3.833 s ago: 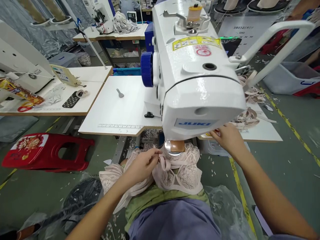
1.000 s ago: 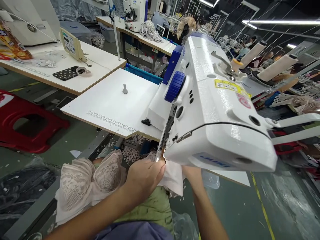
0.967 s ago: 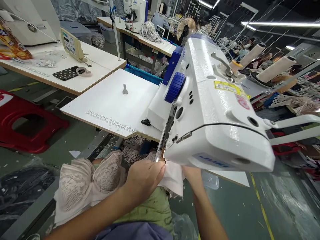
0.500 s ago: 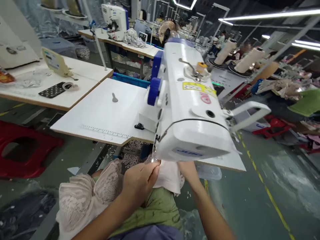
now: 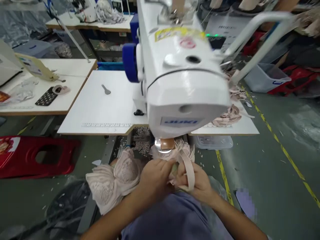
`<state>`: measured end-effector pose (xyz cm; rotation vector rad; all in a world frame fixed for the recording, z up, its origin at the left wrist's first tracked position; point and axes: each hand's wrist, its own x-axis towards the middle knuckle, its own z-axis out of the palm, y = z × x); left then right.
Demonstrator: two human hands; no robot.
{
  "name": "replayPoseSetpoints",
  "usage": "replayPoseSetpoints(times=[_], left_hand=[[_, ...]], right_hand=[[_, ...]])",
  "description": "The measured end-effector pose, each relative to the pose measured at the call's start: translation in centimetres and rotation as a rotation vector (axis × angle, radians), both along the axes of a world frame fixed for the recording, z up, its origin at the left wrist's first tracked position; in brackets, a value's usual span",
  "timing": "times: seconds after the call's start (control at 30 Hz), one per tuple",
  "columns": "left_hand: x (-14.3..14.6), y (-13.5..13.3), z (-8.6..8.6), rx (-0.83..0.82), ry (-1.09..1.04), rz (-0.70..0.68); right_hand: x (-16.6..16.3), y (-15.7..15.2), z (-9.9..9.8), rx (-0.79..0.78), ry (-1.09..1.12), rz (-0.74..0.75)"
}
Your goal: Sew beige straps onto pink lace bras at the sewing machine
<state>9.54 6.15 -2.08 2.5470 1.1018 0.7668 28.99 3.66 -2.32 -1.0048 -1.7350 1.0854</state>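
A white sewing machine [image 5: 175,73] fills the middle of the view, its head just above my hands. My left hand [image 5: 155,175] and my right hand [image 5: 197,181] are close together in my lap, both closed on a pale pink lace garment [image 5: 182,151] below the machine's head. A beige strap [image 5: 188,166] loops over my right hand. More pink lace garments [image 5: 112,176] hang over my left knee, beside my left forearm.
The machine stands on a white table [image 5: 100,110] with a ruler strip at its front edge. Loose beige straps [image 5: 228,115] lie right of the machine. A red stool [image 5: 37,158] lies on the floor at left. A grey bin [image 5: 265,76] stands far right.
My view has dropped and swung to face the machine's front. Both hands have come back from under the machine's head toward my lap, and a beige strap now loops over my right hand.
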Motion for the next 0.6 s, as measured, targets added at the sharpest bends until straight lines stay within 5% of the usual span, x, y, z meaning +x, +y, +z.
replayPoseSetpoints(times=[0.23,0.47,0.6], left_hand=[[-0.2,0.4,1.8,0.289,-0.016,0.042],[-0.6,-0.1,1.6,0.240,-0.020,0.048],[-0.4,-0.4,1.9,0.138,-0.102,0.087]], right_hand=[[3.4,0.3,-1.4,0.372,-0.411,0.104],[7.0,5.1,-8.8,-0.040,-0.928,0.074],[9.2,5.6,-11.5,-0.150,-1.000,0.124]])
